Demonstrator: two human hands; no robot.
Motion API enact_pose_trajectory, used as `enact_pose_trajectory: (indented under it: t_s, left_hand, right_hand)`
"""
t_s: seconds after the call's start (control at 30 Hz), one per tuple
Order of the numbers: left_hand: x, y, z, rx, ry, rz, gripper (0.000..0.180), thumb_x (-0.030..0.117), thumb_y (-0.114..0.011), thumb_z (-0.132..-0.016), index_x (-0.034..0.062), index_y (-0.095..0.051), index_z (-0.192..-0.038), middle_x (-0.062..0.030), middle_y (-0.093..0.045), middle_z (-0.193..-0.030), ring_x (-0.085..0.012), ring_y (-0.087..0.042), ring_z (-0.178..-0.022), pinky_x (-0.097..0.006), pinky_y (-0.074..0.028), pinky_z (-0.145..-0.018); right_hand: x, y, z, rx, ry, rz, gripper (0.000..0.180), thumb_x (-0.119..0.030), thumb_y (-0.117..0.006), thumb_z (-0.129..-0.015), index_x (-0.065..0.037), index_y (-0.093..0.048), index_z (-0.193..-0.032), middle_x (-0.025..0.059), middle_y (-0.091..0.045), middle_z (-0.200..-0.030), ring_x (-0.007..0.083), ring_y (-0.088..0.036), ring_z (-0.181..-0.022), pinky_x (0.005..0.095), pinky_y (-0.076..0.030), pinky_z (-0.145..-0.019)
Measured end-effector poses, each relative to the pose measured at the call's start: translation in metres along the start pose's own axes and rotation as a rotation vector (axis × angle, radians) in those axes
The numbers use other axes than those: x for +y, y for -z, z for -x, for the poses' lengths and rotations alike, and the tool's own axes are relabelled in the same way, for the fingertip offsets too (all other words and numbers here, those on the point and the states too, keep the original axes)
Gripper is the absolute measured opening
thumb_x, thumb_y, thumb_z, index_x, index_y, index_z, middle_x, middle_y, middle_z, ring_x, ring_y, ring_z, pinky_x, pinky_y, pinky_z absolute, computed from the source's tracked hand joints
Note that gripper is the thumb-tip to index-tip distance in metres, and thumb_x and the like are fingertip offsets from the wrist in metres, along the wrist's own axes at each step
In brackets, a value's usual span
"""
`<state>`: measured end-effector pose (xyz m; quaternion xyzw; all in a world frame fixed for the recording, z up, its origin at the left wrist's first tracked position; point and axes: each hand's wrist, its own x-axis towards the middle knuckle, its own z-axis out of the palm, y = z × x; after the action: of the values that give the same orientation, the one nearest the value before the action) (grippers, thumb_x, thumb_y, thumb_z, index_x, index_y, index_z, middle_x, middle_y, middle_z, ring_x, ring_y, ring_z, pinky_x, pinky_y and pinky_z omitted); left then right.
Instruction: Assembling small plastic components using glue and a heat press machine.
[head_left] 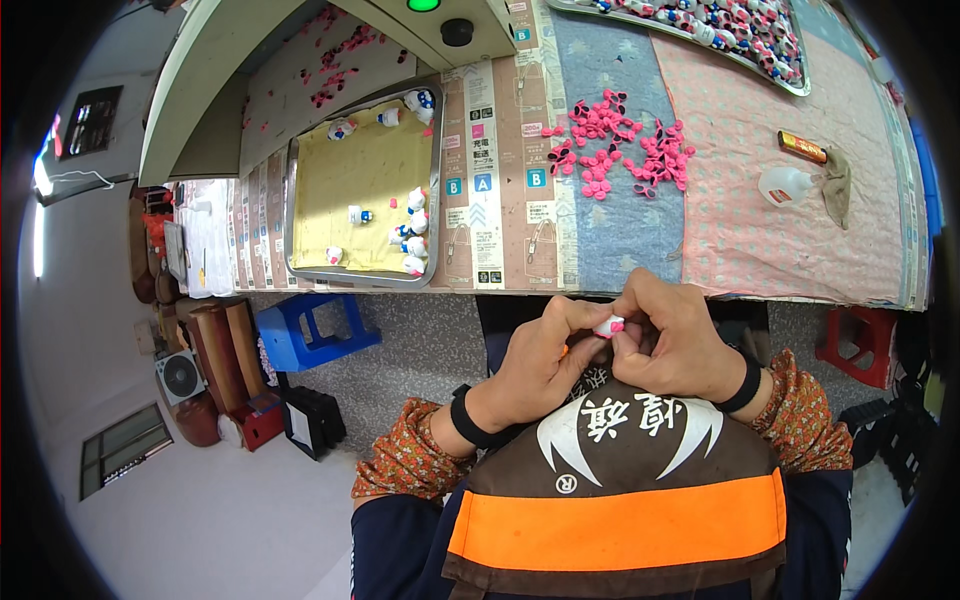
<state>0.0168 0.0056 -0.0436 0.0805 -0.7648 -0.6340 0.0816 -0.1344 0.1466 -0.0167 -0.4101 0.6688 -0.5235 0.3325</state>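
Note:
Just past the table's near edge, above my apron, a small white figurine (pixel 604 328) with a pink part (pixel 617 325) is pinched between my two hands. My left hand (pixel 540 352) has thumb and fingers closed on its left side. On the other side, my right hand (pixel 677 338) grips it by the pink part with closed fingertips. Fingers cover much of the figurine. On the blue cloth ahead lies a loose pile of small pink pieces (pixel 620 140). Several white figurines with blue and pink parts, one a lone figurine (pixel 360 214), stand in a yellow-lined metal tray (pixel 340 180).
A beige machine housing (pixel 195 95) with a green light overhangs the tray's far left. Far right stands a metal tray (pixel 660 30) heaped with figurines. Nearby lie a white plastic bottle (pixel 785 186) and a red-yellow tube (pixel 802 147). Below are blue (pixel 310 335) and red stools (pixel 860 345).

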Motion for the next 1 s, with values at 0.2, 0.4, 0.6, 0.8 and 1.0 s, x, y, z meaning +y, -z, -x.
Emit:
enact_pose_trajectory:
  t_s: [0.2,0.4,0.6,0.8,1.0]
  left_hand:
    - [0.0042,-0.0005,-0.0017,0.000,-0.009,-0.015,0.025,-0.002,-0.061,-0.094,-0.0001,-0.052,-0.118,-0.0171,-0.068,-0.111,-0.0265,-0.073,-0.090,-0.032,-0.057,-0.073]
    - [0.0034,-0.0007,-0.0013,-0.004,-0.009,-0.003,0.026,-0.003,-0.060,-0.095,-0.0001,-0.052,-0.119,-0.0164,-0.068,-0.110,-0.0231,-0.073,-0.084,-0.031,-0.057,-0.070]
    - [0.0013,-0.0023,-0.0007,0.004,0.001,0.034,0.026,-0.002,-0.060,-0.095,-0.0004,-0.051,-0.119,-0.0156,-0.068,-0.109,-0.0211,-0.073,-0.080,-0.030,-0.057,-0.068]
    - [-0.0006,-0.0028,0.0005,-0.007,0.011,0.052,0.026,-0.002,-0.059,-0.095,-0.0002,-0.050,-0.120,-0.0152,-0.068,-0.108,-0.0201,-0.072,-0.080,-0.030,-0.056,-0.067]
    - [0.0036,0.0008,-0.0020,-0.029,0.030,0.012,0.026,0.000,-0.059,-0.096,-0.0006,-0.049,-0.120,-0.0155,-0.068,-0.108,-0.0194,-0.072,-0.082,-0.029,-0.056,-0.069]
  right_hand:
    - [0.0008,0.0005,0.0000,-0.003,-0.004,-0.012,0.021,-0.002,-0.067,-0.073,-0.002,-0.049,-0.084,0.0053,-0.052,-0.059,0.0146,-0.058,-0.049,0.0284,-0.044,-0.047]
    - [0.0013,-0.0001,0.0003,-0.002,-0.007,-0.023,0.021,-0.002,-0.067,-0.073,-0.003,-0.049,-0.083,0.0055,-0.052,-0.059,0.0146,-0.058,-0.049,0.0285,-0.044,-0.047]
    - [0.0021,-0.0002,0.0002,-0.007,-0.024,-0.030,0.021,-0.002,-0.067,-0.073,-0.003,-0.049,-0.083,0.0056,-0.052,-0.058,0.0146,-0.057,-0.048,0.0283,-0.044,-0.047]
    - [0.0028,0.0000,0.0000,-0.005,-0.027,-0.043,0.021,-0.002,-0.067,-0.073,-0.003,-0.049,-0.082,0.0045,-0.051,-0.056,0.0130,-0.055,-0.048,0.0279,-0.043,-0.047]
    - [0.0033,0.0005,-0.0004,-0.011,-0.045,-0.087,0.020,0.000,-0.067,-0.074,-0.002,-0.050,-0.085,0.0030,-0.050,-0.057,0.0100,-0.053,-0.049,0.0263,-0.041,-0.047]
